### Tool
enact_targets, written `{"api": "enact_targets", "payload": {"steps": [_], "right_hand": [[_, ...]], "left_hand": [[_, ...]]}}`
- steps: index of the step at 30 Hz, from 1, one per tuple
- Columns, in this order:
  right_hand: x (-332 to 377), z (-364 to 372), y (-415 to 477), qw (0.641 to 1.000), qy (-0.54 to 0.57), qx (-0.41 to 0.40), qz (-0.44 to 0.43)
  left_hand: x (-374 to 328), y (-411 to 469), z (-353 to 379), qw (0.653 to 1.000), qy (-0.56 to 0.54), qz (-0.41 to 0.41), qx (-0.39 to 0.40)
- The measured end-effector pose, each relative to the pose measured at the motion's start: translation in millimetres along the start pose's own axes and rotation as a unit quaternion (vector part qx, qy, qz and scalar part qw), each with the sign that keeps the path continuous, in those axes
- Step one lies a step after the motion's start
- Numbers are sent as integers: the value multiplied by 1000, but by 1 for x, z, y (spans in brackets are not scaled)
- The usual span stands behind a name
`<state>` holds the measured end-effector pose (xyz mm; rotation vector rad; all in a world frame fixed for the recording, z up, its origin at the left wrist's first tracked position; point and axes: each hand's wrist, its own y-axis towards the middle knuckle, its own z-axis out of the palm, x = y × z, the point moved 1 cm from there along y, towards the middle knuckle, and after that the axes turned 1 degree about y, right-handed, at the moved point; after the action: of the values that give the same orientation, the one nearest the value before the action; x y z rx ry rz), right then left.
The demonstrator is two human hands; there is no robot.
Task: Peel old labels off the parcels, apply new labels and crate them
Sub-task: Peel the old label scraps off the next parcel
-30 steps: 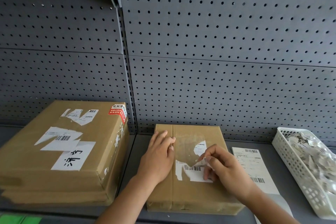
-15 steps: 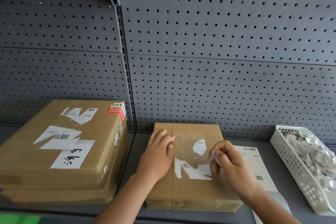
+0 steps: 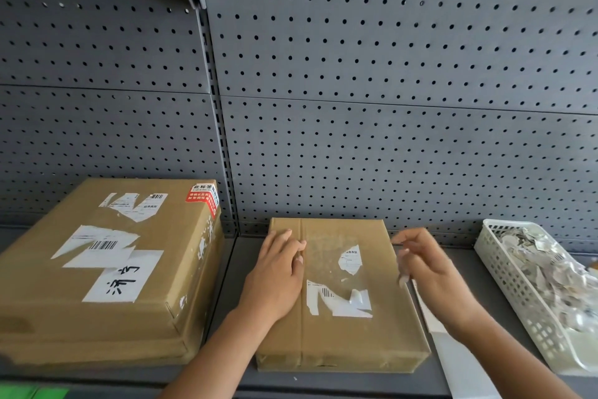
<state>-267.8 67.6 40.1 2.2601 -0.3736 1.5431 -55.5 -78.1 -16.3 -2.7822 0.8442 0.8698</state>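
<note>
A small brown parcel lies flat on the grey shelf in front of me. My left hand presses flat on its left part, fingers together. Torn white remains of the old label stick to its top, with a curled flap and a smaller patch above. My right hand hovers blurred over the parcel's right edge, fingers pinched on what looks like a pale label scrap. A fresh white label sheet lies right of the parcel, partly under my right arm.
A larger brown box with torn labels stands at the left, close to the parcel. A white mesh basket full of peeled scraps sits at the far right. A grey pegboard wall closes the back of the shelf.
My right hand pulled a piece off the old label, then lifted away to the right. The label patch is smaller, with a flap left standing. My left hand stayed put.
</note>
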Motion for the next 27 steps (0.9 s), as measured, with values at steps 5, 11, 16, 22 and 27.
{"api": "enact_targets", "payload": {"steps": [5,11,16,22,27], "right_hand": [[-13,20,-3,961,-217,163,-57],[-21,25,0,929,-286,210,-106],[-23,27,-2,932,-286,192,-114],[-26,17,-9,965,-212,123,-92],[-26,11,-20,994,-77,65,-31]], "left_hand": [[-1,0,1,1000,-1,-2,1],[1,1,2,1000,-3,0,-5],[0,1,1,1000,-4,-2,-3],[-1,0,-1,1000,1,-4,-3],[-1,0,-1,1000,6,-3,0]]}}
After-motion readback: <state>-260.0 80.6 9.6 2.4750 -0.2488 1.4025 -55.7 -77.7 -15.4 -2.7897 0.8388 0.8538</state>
